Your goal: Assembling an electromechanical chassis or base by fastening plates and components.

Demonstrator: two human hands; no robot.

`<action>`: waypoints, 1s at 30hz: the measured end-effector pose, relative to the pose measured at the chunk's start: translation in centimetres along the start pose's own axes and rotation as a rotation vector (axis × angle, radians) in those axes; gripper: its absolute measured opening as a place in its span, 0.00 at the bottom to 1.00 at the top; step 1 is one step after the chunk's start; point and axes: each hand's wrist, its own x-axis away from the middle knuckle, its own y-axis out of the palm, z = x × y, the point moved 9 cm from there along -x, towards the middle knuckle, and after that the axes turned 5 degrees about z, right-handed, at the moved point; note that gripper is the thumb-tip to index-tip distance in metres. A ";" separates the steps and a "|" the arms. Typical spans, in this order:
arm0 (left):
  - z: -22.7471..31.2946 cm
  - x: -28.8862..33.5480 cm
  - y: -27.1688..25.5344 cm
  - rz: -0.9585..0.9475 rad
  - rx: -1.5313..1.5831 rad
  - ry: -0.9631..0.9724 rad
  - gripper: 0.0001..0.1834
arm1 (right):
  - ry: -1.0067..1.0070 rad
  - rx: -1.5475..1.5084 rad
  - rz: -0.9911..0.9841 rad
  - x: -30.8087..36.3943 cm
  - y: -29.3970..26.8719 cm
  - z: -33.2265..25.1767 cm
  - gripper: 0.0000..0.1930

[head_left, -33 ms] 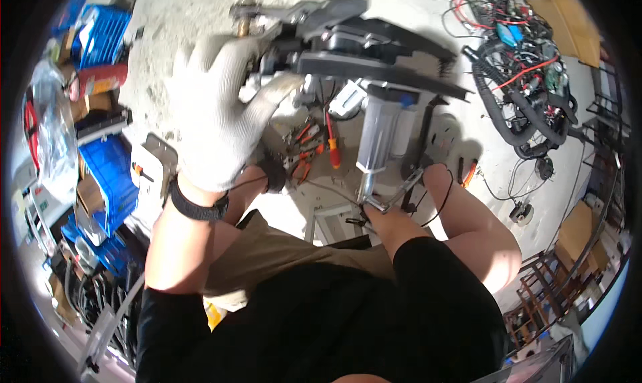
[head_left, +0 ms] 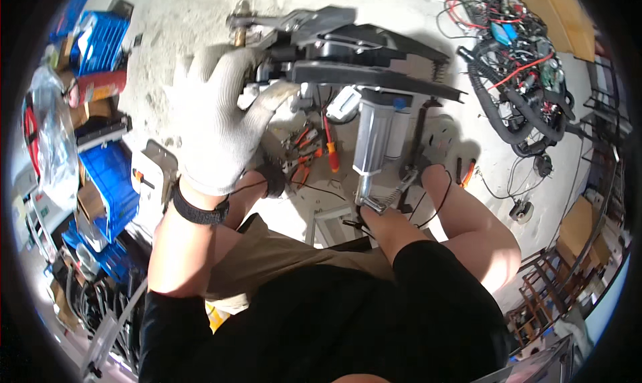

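In a white knitted glove, my left hand (head_left: pixel 214 109) grips the left end of a black-framed mechanism (head_left: pixel 374 75), its thumb below and fingers curled round the far side. Two cylinders hang from the frame, the larger one silver (head_left: pixel 372 139) with a rod and a metal linkage (head_left: pixel 374 201) at its lower end. A coil spring (head_left: pixel 438 70) shows at the frame's right end. My right forearm (head_left: pixel 394 232) reaches up to the linkage; the right hand is hidden behind it. Past my left wrist on the floor lie a red-and-yellow screwdriver (head_left: pixel 332 152) and orange-handled pliers (head_left: pixel 302 172).
Black hoses (head_left: pixel 495 109) and tangled wires (head_left: pixel 491 9) lie at the far right beside cardboard (head_left: pixel 562 22). Blue crates (head_left: pixel 100 39) and a clear plastic bag (head_left: pixel 53 129) stand along the left. Another orange-and-black tool (head_left: pixel 467 173) lies by my right knee.
The black-framed mechanism has shifted slightly left. My left hand keeps its grip on it.
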 end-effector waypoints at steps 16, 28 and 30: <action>0.4 -2.6 1.7 0.022 -0.012 -0.021 0.21 | 0.100 -0.035 -0.091 2.7 -20.3 -8.7 0.12; 0.2 -0.3 0.2 0.098 0.014 -0.020 0.24 | -0.176 -0.751 0.929 22.2 -58.0 -12.5 0.03; 0.3 0.6 -0.1 0.104 0.060 -0.067 0.26 | -0.081 -0.723 1.131 21.6 -59.8 -9.5 0.02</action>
